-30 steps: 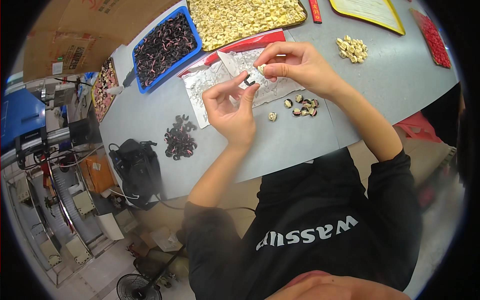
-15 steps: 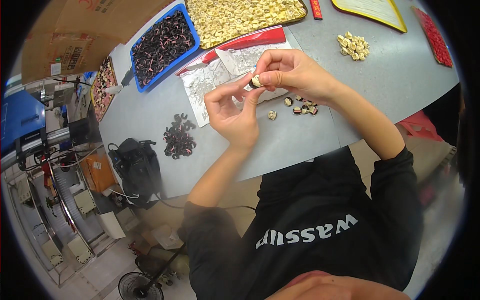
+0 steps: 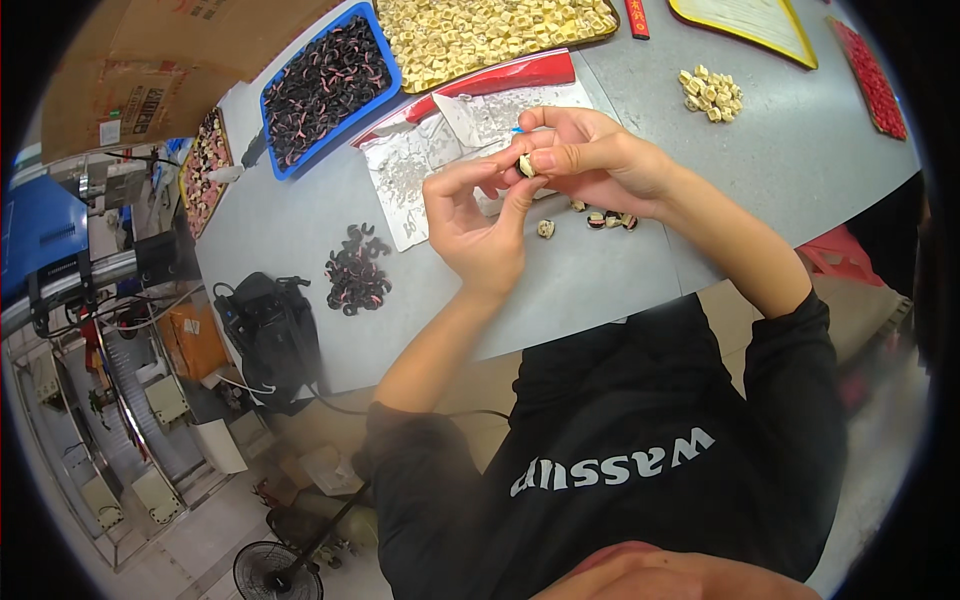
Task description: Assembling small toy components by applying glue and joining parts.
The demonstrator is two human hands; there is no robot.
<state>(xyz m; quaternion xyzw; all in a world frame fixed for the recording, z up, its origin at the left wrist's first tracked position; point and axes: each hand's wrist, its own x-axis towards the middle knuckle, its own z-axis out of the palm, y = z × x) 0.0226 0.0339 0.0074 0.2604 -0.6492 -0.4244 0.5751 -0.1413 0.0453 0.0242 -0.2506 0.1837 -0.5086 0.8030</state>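
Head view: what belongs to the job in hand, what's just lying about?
Likely the job:
black-and-cream piece between left hand and right hand
black curved pieces
cream blocks
matching pieces

Probably just about:
black bag
cardboard box
fan

On the table (image 3: 590, 275), a tub (image 3: 394, 78) stood upper left, beside a top-centre tray (image 3: 612, 30); pieces (image 3: 357, 272) lay heaped left of centre.

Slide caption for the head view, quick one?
Left hand and right hand pinch a small black-and-cream piece over a gray table, dark pile at left.
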